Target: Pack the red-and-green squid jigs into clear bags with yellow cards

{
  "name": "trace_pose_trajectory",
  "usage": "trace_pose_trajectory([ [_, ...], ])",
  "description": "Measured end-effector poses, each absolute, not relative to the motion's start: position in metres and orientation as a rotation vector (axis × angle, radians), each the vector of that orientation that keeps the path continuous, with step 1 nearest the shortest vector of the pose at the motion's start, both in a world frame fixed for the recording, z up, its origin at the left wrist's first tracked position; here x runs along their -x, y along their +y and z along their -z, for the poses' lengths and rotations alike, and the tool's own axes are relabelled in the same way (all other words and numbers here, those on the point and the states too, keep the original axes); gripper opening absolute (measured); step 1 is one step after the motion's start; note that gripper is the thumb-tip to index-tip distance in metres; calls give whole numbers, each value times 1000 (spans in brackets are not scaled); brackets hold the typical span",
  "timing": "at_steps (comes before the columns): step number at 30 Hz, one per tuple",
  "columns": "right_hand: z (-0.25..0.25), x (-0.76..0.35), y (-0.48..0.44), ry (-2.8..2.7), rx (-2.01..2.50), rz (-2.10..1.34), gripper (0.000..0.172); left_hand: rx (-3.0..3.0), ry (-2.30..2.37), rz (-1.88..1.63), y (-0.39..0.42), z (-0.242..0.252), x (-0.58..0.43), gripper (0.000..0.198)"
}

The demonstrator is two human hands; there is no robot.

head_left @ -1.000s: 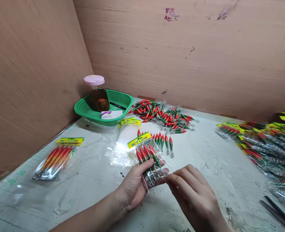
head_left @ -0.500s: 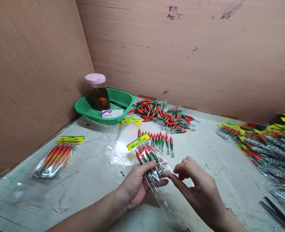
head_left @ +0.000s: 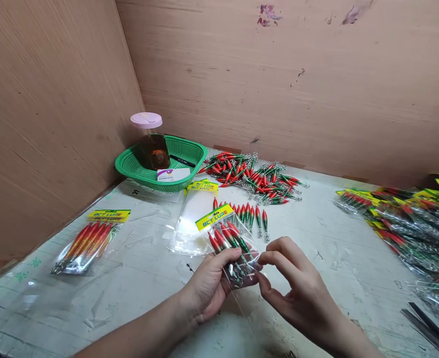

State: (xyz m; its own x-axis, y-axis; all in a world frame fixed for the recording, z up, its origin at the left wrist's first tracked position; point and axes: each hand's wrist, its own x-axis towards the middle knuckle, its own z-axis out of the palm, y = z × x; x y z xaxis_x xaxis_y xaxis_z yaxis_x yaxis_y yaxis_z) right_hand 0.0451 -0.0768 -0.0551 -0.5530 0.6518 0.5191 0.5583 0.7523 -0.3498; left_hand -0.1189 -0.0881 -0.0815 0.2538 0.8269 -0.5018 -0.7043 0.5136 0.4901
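Note:
My left hand (head_left: 212, 283) grips a clear bag (head_left: 224, 243) with a yellow "BCT LURE" header, thumb on top and fingers beneath. Several red and green lures lie side by side inside it, hooks toward me. At the bag's right edge is my right hand (head_left: 297, 286), its thumb and index finger bent close to the plastic; whether they pinch its thin film is too small to make out. Just beyond the bag stands a row of loose lures (head_left: 247, 216). Flat bags with yellow headers (head_left: 193, 223) lie to its left.
A green basket (head_left: 199, 171) at the back left holds a pink-lidded jar (head_left: 154, 149), a card and a black pen. Loose lures (head_left: 249, 176) are heaped behind. Filled bags (head_left: 420, 223) pile up at right, near scissors (head_left: 428, 328). Another bag of orange lures (head_left: 88, 241) lies left.
My right hand's fingers have shifted slightly up along the bag's right edge, and the clear film at its lower end has moved. My left hand keeps its hold.

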Motion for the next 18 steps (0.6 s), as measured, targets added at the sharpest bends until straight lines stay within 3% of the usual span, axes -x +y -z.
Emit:
trace_pose_trajectory([
  [5,52,-45,-79,-2298,890,-183,14,-198,808,-1035,-90,82,119,18],
  [10,52,-70,-52,-2229,914,-548,10,-169,763,-1017,-90,78,121,29],
  [13,68,-89,-21,-2157,1130,-469,14,-117,767,-1024,-89,75,122,39],
  [18,103,-93,6,-2282,1213,-441,9,-86,803,-1049,-86,74,124,37],
])
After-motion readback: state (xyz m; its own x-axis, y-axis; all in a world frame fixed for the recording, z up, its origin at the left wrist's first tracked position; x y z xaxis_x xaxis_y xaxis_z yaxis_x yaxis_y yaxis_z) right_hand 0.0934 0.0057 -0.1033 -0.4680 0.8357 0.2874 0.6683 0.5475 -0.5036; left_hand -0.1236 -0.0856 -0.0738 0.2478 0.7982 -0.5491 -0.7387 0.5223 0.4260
